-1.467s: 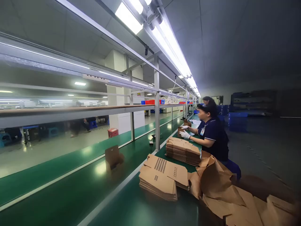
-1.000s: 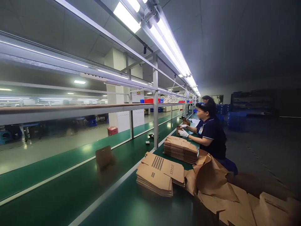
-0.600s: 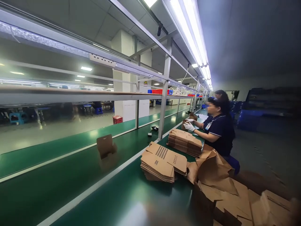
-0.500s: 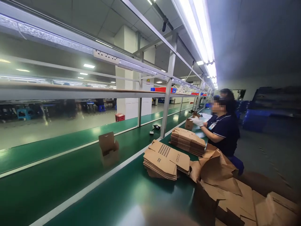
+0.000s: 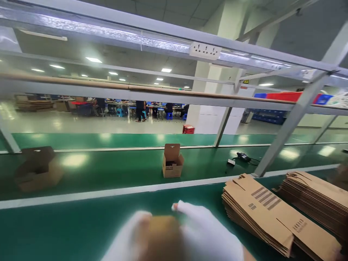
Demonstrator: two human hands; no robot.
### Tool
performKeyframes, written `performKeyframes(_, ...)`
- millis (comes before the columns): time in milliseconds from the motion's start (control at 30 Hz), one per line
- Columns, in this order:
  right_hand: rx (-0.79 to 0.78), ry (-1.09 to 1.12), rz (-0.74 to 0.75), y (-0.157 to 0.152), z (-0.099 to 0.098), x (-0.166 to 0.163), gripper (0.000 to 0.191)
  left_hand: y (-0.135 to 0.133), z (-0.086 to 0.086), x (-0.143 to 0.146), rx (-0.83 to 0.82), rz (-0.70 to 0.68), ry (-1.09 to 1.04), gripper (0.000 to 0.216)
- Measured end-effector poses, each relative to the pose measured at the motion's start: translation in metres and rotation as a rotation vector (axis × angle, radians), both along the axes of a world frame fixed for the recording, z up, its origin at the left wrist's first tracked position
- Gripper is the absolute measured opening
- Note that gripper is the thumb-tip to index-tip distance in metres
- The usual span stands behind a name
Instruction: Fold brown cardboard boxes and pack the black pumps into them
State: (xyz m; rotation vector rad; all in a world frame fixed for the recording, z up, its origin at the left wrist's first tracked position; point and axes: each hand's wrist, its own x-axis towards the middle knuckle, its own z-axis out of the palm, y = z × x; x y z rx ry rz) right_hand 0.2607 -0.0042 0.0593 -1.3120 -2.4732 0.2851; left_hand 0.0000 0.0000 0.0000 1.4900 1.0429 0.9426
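Note:
Both hands wear white gloves with bare fingertips and reach in from the bottom middle. Between them is a brown cardboard piece, badly smeared by motion, so its shape and folds do not show. My left hand grips its left side, its fingers blurred. On the other side my right hand presses against the cardboard, one fingertip pointing forward past it. Beyond the hands an open cardboard box stands upright on the green belt, lid flap raised. To the right lies a stack of flat cardboard boxes.
Another open box stands blurred at the left on the belt. A second flat stack lies at far right. A black device with a cable rests near a slanting metal post. A rail with sockets crosses above.
My view has swung left from the co-worker and the stacks to the belt. Both gloved hands and the brown cardboard between them have come into sight.

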Motion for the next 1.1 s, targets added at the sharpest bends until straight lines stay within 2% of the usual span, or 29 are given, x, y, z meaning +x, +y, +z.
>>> performKeyframes(67,0.143,0.016,0.038,-0.007,-0.008,-0.011,0.032,0.019,0.001,-0.007,-0.063,0.108,-0.107,0.053)
performKeyframes(167,0.269,-0.02,0.16,-0.013,-0.032,-0.036,0.015,0.037,0.006,-0.008,-0.298,0.26,-0.443,0.047)
performKeyframes(233,0.422,-0.057,0.214,-0.015,-0.049,-0.052,0.008,0.041,0.008,-0.001,-0.426,0.26,-0.638,0.039)
performKeyframes(267,0.501,-0.075,0.237,-0.015,-0.055,-0.057,0.008,0.041,0.008,0.003,-0.454,0.225,-0.666,0.037)
performKeyframes(333,0.594,-0.091,0.266,-0.014,-0.06,-0.058,0.011,0.039,0.005,0.008,-0.469,0.175,-0.615,0.04)
performKeyframes(400,0.61,-0.1,0.249,-0.012,-0.056,-0.049,0.008,0.037,-0.004,0.007,-0.43,0.229,-0.468,0.051)
performKeyframes(467,0.585,-0.127,0.195,-0.009,-0.047,-0.038,0.004,0.033,-0.012,0.001,-0.276,0.281,-0.278,0.067)
performKeyframes(500,0.563,-0.151,0.172,-0.007,-0.041,-0.035,0.007,0.03,-0.015,-0.001,-0.165,0.254,-0.182,0.074)
performKeyframes(567,0.503,-0.207,0.141,-0.004,-0.029,-0.036,0.009,0.025,-0.014,-0.004,0.05,0.099,-0.028,0.081)
performKeyframes(600,0.455,-0.238,0.136,-0.002,-0.022,-0.04,0.009,0.022,-0.012,-0.003,0.128,0.015,0.019,0.074)
performKeyframes(667,0.303,-0.275,0.115,0.004,-0.003,-0.049,0.012,0.018,-0.003,0.002,0.199,-0.085,0.06,0.046)
performKeyframes(733,0.059,-0.22,0.078,0.015,0.018,-0.055,0.016,0.019,0.006,0.008,0.23,-0.132,0.05,0.028)
performKeyframes(867,-0.47,0.099,0.069,0.045,0.049,-0.049,0.024,0.029,0.009,0.012,0.226,-0.153,0.008,0.029)
performKeyframes(1000,-0.788,0.188,0.057,0.069,0.045,-0.039,0.02,0.035,0.003,0.01,0.1,-0.135,-0.015,0.031)
performKeyframes(1100,-0.837,0.175,0.083,0.08,0.035,-0.041,0.018,0.037,0.001,0.01,0.081,-0.176,-0.048,0.033)
